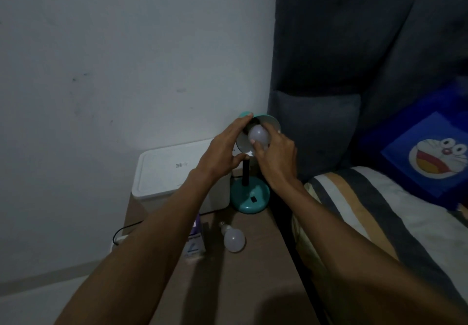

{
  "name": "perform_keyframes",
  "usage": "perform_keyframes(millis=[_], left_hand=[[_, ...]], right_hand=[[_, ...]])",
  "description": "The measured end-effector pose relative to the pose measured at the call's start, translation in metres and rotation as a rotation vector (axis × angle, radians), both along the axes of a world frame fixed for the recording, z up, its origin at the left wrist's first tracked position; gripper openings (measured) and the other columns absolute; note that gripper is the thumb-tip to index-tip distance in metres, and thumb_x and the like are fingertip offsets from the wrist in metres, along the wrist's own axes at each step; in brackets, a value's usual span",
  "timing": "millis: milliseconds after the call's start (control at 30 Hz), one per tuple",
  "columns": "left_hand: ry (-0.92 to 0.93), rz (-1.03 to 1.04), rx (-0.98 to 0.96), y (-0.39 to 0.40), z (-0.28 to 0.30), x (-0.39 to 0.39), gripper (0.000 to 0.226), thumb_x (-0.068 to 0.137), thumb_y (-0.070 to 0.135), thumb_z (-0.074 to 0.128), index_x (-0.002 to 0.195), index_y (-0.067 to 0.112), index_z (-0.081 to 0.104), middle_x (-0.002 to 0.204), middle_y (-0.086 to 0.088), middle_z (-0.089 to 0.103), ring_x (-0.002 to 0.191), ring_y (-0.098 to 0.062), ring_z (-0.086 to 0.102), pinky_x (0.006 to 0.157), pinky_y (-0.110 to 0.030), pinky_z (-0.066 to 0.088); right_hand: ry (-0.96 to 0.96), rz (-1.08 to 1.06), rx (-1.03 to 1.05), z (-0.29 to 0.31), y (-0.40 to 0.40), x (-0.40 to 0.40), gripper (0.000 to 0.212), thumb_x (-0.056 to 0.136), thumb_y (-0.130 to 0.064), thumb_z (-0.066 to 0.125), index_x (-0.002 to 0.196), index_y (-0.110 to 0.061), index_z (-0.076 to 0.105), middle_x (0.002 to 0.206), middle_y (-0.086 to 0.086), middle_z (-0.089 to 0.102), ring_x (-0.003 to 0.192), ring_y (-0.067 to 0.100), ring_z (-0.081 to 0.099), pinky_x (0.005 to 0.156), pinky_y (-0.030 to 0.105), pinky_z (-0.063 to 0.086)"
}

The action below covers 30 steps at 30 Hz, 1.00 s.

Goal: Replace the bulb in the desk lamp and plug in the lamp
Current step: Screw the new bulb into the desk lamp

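Observation:
A teal desk lamp stands on the brown bedside table (243, 286), its round base (249, 198) near the bed and its shade (271, 122) tilted toward me. My left hand (224, 150) grips the left rim of the shade. My right hand (276, 157) holds a white bulb (258, 134) that sits inside the shade; whether it is seated in the socket is hidden. A second white bulb (234, 239) lies loose on the table in front of the base. A black cord (126, 231) runs off the table's left side.
A white box (164, 172) stands on the table left of the lamp. A small purple-and-white carton (195, 241) lies beside the loose bulb. The wall is behind, and a bed with a striped cover (367, 223) and a blue cartoon pillow (430, 152) is on the right.

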<state>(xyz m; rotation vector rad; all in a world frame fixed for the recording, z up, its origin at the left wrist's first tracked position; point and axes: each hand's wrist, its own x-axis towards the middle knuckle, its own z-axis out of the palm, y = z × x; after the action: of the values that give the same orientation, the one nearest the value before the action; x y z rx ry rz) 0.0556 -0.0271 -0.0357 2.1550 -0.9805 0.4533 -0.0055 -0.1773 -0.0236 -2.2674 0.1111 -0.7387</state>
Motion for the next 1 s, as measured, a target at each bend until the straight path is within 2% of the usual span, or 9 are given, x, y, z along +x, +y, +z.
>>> perform_keyframes(millis=[133, 300, 433, 533, 600, 700, 800, 900, 1000], left_hand=[[-0.003, -0.009, -0.002, 0.000, 0.001, 0.000, 0.095, 0.081, 0.010, 0.086, 0.159, 0.010, 0.033, 0.163, -0.004, 0.038, 0.148, -0.010, 0.036, 0.119, -0.040, 0.040], [-0.007, 0.004, 0.014, 0.004, 0.002, -0.001, 0.094, 0.082, 0.009, 0.086, 0.160, 0.012, 0.033, 0.163, -0.003, 0.038, 0.146, -0.003, 0.033, 0.119, -0.031, 0.040], [-0.007, 0.004, 0.021, 0.004, 0.003, 0.001, 0.094, 0.081, 0.006, 0.085, 0.160, 0.011, 0.033, 0.163, -0.001, 0.038, 0.144, 0.002, 0.031, 0.118, -0.022, 0.036], [-0.001, 0.002, 0.011, 0.002, 0.003, 0.000, 0.093, 0.081, 0.009, 0.086, 0.159, 0.012, 0.034, 0.162, -0.002, 0.039, 0.145, -0.001, 0.033, 0.120, -0.029, 0.038], [-0.001, 0.005, 0.012, 0.002, 0.004, -0.001, 0.094, 0.081, 0.009, 0.086, 0.159, 0.013, 0.034, 0.162, -0.002, 0.040, 0.145, -0.003, 0.034, 0.119, -0.032, 0.039], [-0.014, 0.004, 0.017, 0.004, 0.003, -0.002, 0.096, 0.079, 0.006, 0.087, 0.159, 0.012, 0.034, 0.162, -0.005, 0.040, 0.145, -0.006, 0.035, 0.119, -0.033, 0.040], [-0.016, 0.004, 0.016, 0.005, 0.001, 0.000, 0.096, 0.079, 0.005, 0.087, 0.159, 0.010, 0.034, 0.162, -0.002, 0.039, 0.145, -0.002, 0.033, 0.119, -0.027, 0.038], [-0.003, 0.010, 0.027, 0.004, 0.000, 0.001, 0.098, 0.079, 0.006, 0.087, 0.160, 0.013, 0.033, 0.163, -0.001, 0.039, 0.143, 0.001, 0.032, 0.116, -0.012, 0.033], [0.003, 0.010, 0.020, 0.004, -0.001, 0.002, 0.097, 0.080, 0.007, 0.087, 0.160, 0.014, 0.033, 0.162, 0.000, 0.039, 0.142, 0.002, 0.032, 0.115, -0.008, 0.030]], right_hand=[[0.037, -0.009, -0.020, -0.001, 0.001, -0.002, 0.053, 0.091, -0.022, 0.069, 0.140, -0.019, 0.048, 0.136, 0.011, 0.045, 0.112, 0.031, 0.059, 0.081, 0.025, 0.043], [0.012, -0.004, 0.041, 0.001, -0.002, -0.001, 0.046, 0.098, -0.035, 0.058, 0.140, -0.021, 0.044, 0.118, 0.016, 0.065, 0.100, 0.030, 0.067, 0.074, 0.030, 0.052], [0.050, -0.025, 0.030, 0.003, 0.001, 0.000, 0.046, 0.095, -0.035, 0.062, 0.135, -0.017, 0.050, 0.125, 0.014, 0.056, 0.105, 0.031, 0.060, 0.076, 0.029, 0.042], [0.074, -0.028, 0.027, 0.002, 0.005, 0.001, 0.055, 0.090, -0.028, 0.069, 0.138, -0.013, 0.048, 0.135, 0.012, 0.046, 0.111, 0.031, 0.058, 0.081, 0.029, 0.043], [0.069, -0.029, 0.061, 0.001, 0.004, 0.001, 0.055, 0.091, -0.027, 0.067, 0.140, -0.014, 0.046, 0.132, 0.013, 0.053, 0.111, 0.032, 0.060, 0.083, 0.032, 0.049], [0.060, -0.036, 0.158, 0.000, 0.003, 0.000, 0.049, 0.097, -0.038, 0.058, 0.140, -0.019, 0.044, 0.119, 0.015, 0.065, 0.101, 0.030, 0.066, 0.074, 0.030, 0.051], [0.034, -0.058, 0.138, -0.001, 0.006, -0.001, 0.043, 0.098, -0.037, 0.057, 0.135, -0.017, 0.049, 0.126, 0.014, 0.056, 0.103, 0.027, 0.061, 0.077, 0.027, 0.043], [0.006, -0.048, 0.156, 0.001, 0.009, -0.001, 0.039, 0.098, -0.031, 0.058, 0.134, -0.019, 0.051, 0.129, 0.010, 0.045, 0.102, 0.019, 0.055, 0.079, 0.023, 0.042], [0.038, -0.032, 0.136, 0.000, 0.008, -0.001, 0.046, 0.091, -0.025, 0.067, 0.134, -0.019, 0.052, 0.131, 0.008, 0.042, 0.101, 0.016, 0.052, 0.078, 0.023, 0.041]])
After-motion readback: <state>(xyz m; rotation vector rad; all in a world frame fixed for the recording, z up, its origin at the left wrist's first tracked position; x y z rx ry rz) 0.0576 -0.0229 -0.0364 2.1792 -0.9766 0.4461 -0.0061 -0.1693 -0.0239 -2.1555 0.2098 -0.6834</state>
